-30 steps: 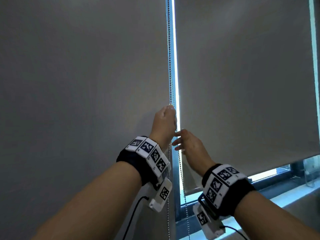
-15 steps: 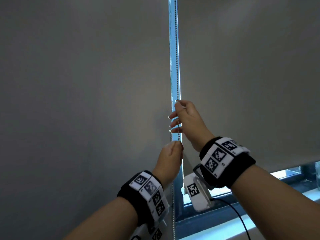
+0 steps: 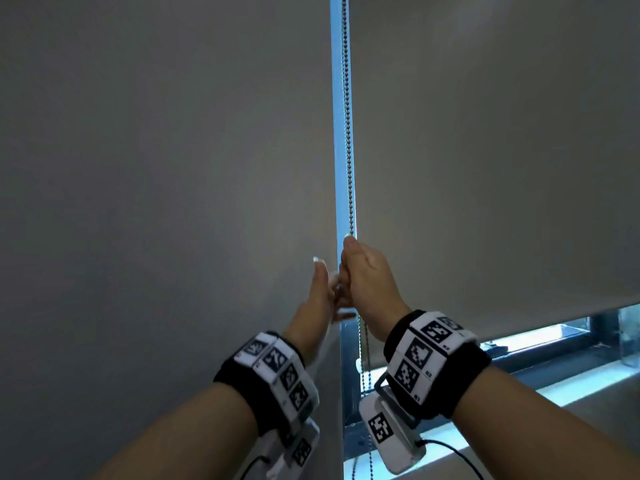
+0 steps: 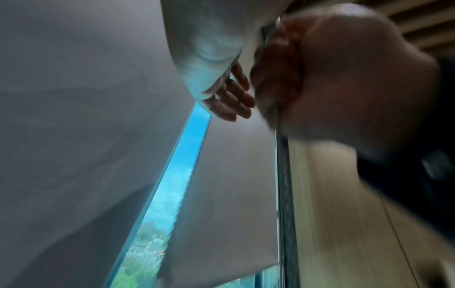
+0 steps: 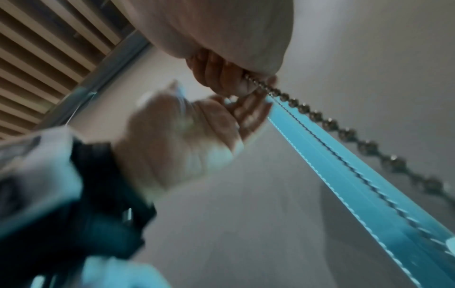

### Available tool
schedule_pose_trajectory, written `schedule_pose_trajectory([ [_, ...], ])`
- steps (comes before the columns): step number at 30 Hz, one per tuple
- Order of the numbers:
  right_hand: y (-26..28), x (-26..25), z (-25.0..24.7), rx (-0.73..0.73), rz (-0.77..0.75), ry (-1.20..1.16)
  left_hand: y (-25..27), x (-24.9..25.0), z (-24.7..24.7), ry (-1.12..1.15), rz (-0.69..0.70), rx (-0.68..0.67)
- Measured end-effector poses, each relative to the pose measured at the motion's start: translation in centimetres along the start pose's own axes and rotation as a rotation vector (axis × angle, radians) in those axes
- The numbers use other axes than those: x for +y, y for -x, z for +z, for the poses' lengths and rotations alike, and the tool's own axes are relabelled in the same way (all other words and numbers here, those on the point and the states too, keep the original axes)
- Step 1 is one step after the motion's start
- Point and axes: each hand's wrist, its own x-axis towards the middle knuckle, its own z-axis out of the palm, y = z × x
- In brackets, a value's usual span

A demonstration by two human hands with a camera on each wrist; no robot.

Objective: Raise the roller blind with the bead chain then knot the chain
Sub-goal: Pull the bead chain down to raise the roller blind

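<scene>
The roller blind [image 3: 485, 150] right of the bright window gap has its bottom edge only a little above the sill, with a strip of glass showing under it, while a second grey blind [image 3: 156, 168] left of the gap hangs lower, so the raising step looks to be in hand and far from done; no knot shows in the chain yet. The bead chain [image 3: 348, 133] hangs straight down the gap and passes into the right hand [image 3: 367, 282], whose fingers [image 5: 221, 78] are curled tight round it just right of the gap. The left hand [image 3: 317, 299] sits just left of the gap, touching or nearly touching the right, its fingers [image 4: 234, 97] straight and apart and holding nothing. Judging by this, the next move calls for the free left hand to take the chain near the right hand, so the pull can pass from one hand to the other. Both wrist bands [image 3: 429, 355] carry black-and-white square markers; beside them are tiny characters too small to read, and no brand shows.
</scene>
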Motion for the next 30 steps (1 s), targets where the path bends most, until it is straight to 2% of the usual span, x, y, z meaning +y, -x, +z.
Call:
schedule_pose_trajectory([
  [3,1.2,1.2,-0.2,-0.026,-0.004,0.02,-2.1,4.3,-0.1,0.094,0.04,0.01],
  [9,4.1,4.5,-0.4,-0.059,-0.038,0.207,-4.3,12.0,0.8,0.12,0.092,-0.046],
  [12,5.7,6.6,-0.8,-0.105,0.003,0.227,-4.8,13.4,1.4,0.165,0.087,0.023],
  [16,7.2,9.0,-1.4,-0.174,0.04,0.259,-5.1,11.6,2.0,0.177,0.119,0.157],
  [22,8.2,10.9,-1.5,-0.263,0.121,0.284,-4.5,7.5,2.0,0.14,0.142,0.187],
  [24,7.7,10.6,-1.4,-0.203,0.202,0.231,-4.2,6.7,1.8,0.128,0.137,0.189],
  [26,6.5,9.7,-1.3,-0.078,0.252,0.136,-3.8,6.1,1.5,0.121,0.133,0.2],
  [30,3.3,5.8,-0.7,-0.025,0.176,0.063,-3.2,5.0,0.7,0.09,0.13,0.233],
])
